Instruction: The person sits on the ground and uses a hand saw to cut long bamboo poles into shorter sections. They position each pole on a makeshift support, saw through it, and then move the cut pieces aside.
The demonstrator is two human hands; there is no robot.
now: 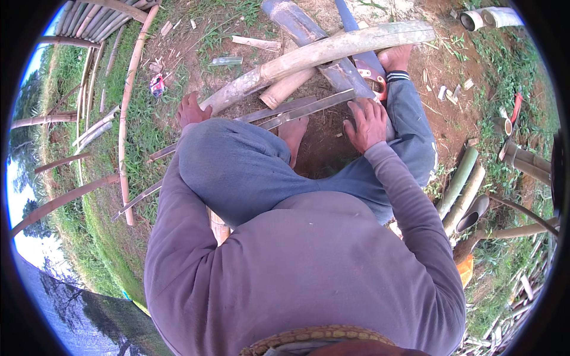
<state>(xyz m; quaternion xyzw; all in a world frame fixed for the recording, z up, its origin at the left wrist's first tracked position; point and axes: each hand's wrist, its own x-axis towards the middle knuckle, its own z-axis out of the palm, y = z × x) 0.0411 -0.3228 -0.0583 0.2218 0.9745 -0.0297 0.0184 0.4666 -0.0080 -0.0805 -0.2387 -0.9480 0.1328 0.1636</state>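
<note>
My left hand [193, 110] lies by the left end of a thick pale bamboo pole [326, 52], fingers apart; whether it touches the pole I cannot tell. My right hand [367, 123] is open, its fingers spread and bent downward, beside the tip of a split bamboo strip [314, 108] and a dark bamboo pole [350, 76]. The strip and a second strip [279, 109] run under my left leg and come out at the left. A handsaw with an orange and white handle [373, 80] rests by my right foot, its blue blade [348, 16] passing beneath the pale pole.
A shorter bamboo piece [287, 89] lies under the pale pole. Bamboo rails [133, 107] and stacked poles [89, 24] stand at the left. Cut bamboo lengths [460, 184] lie at the right, with a red-handled tool [516, 107] farther out. Wood chips dot the soil.
</note>
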